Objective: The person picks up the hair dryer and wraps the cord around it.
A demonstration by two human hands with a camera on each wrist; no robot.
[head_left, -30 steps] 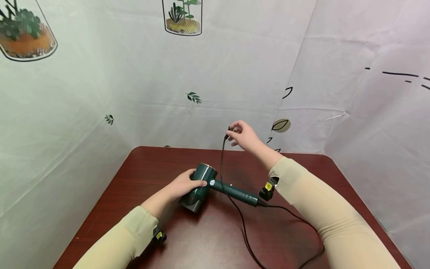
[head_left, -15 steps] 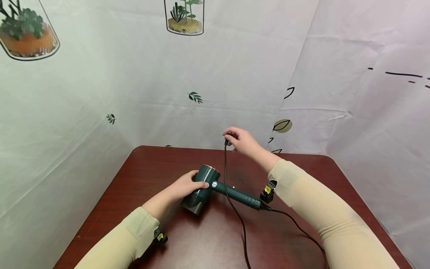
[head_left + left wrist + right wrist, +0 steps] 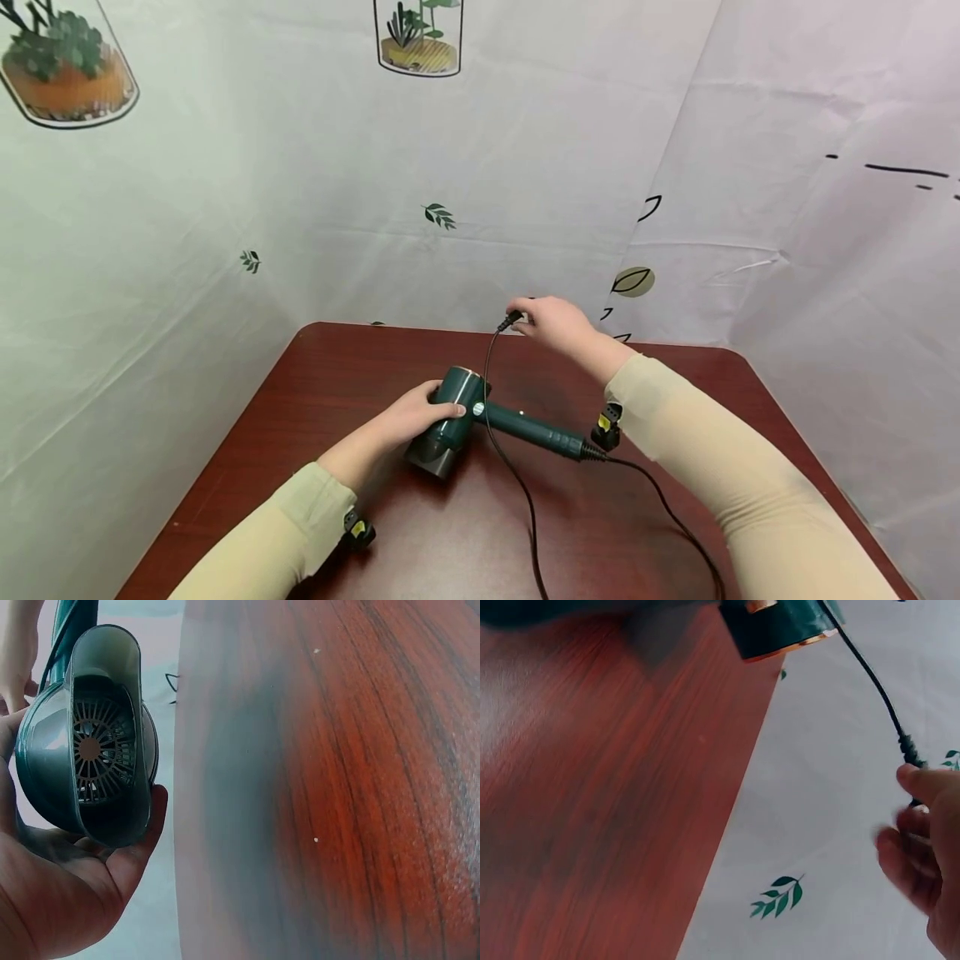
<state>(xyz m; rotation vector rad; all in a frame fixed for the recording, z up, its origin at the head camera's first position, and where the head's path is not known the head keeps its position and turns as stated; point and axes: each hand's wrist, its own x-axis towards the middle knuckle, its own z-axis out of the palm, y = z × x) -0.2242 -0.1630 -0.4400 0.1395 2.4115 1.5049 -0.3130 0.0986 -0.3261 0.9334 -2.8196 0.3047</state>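
Observation:
My left hand (image 3: pixel 408 414) grips the head of a dark green hair dryer (image 3: pixel 459 390), thumb across its top. The dryer's handle (image 3: pixel 531 430) points right and slightly toward me. In the left wrist view the flattened nozzle (image 3: pixel 106 656) faces the camera, with a round grille inside, and fingers wrap beneath the head. Beyond the dryer, near the table's far edge, my right hand (image 3: pixel 558 323) pinches the plug (image 3: pixel 512 320) at the end of the black power cord (image 3: pixel 527 492). The plug's prongs are hidden by the fingers. From it the cord hangs down in front of the handle.
A reddish-brown wooden table (image 3: pixel 352 358) with rounded far corners lies beneath the hands. Pale cloth (image 3: pixel 337 208) printed with plants and leaves encloses it behind and at both sides. The cord's other stretch (image 3: pixel 675 521) runs from the handle toward the front right.
My right hand has come down slightly, and the plug has tipped so its cord end points down-left. The hanging cord has swung left. My left hand and the dryer have barely moved.

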